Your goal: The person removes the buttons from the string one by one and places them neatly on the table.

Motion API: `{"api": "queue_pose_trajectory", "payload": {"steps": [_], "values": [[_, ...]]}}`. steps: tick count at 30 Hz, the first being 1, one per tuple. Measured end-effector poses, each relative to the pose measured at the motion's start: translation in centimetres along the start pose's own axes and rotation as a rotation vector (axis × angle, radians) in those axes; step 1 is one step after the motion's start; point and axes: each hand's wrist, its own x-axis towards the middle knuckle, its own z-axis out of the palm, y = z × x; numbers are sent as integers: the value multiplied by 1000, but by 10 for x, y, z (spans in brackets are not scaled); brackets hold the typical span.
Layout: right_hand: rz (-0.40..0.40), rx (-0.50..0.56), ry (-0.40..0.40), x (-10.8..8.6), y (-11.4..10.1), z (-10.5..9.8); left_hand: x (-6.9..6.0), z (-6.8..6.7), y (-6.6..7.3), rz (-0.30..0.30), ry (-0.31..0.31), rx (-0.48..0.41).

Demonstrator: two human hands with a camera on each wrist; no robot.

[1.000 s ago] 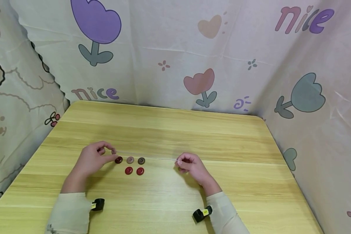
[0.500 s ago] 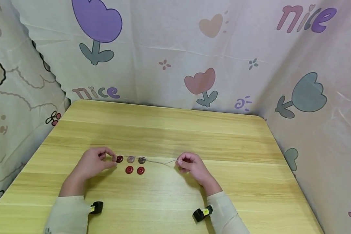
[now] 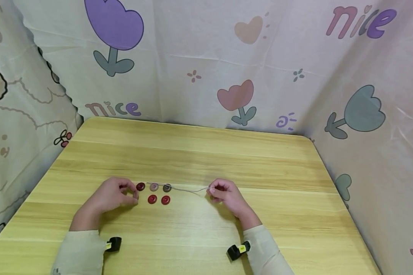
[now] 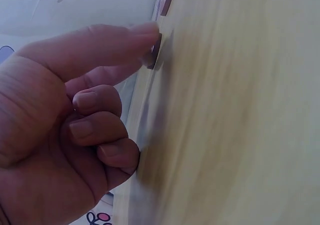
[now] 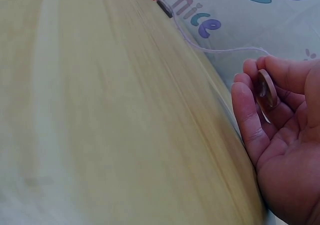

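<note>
My left hand (image 3: 111, 196) has its index fingertip beside a dark red button (image 3: 140, 186), with the thumb apart from it. In the left wrist view this button (image 4: 156, 51) stands edge-on near the fingertips; whether they touch it is unclear. Between right thumb and fingers my right hand (image 3: 227, 194) pinches one end of a thin pale string (image 3: 186, 190). A brown button (image 5: 266, 88) sits among those fingers in the right wrist view. The string's free end lies leftward over a pinkish button (image 3: 153, 186) and a dark grey-brown button (image 3: 166, 188).
Two red buttons, a left one (image 3: 152, 199) and a right one (image 3: 165, 200), lie in a nearer row. All rest on a wooden table (image 3: 199, 152). A printed cloth (image 3: 179, 38) hangs behind and at both sides. Each wrist carries a small black camera.
The string, stretched between both hands a second ago, has left my left hand and now droops over the buttons. My left hand has come slightly nearer the body. My right hand keeps its place.
</note>
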Motion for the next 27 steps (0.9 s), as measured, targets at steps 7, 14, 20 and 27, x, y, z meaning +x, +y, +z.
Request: {"api": "queue_pose_trajectory", "payload": {"steps": [7,14,20,27], "values": [[2,7,2,0,-1,0,1,2,1,22,-37,-7],[7,-3,11,0,0,0,1,3,1,7,-37,6],[14,-6,17,0,-1,0,1,3,1,8,-31,24],[4,-1,14,0,1,-1,1,3,1,2,-26,13]]}}
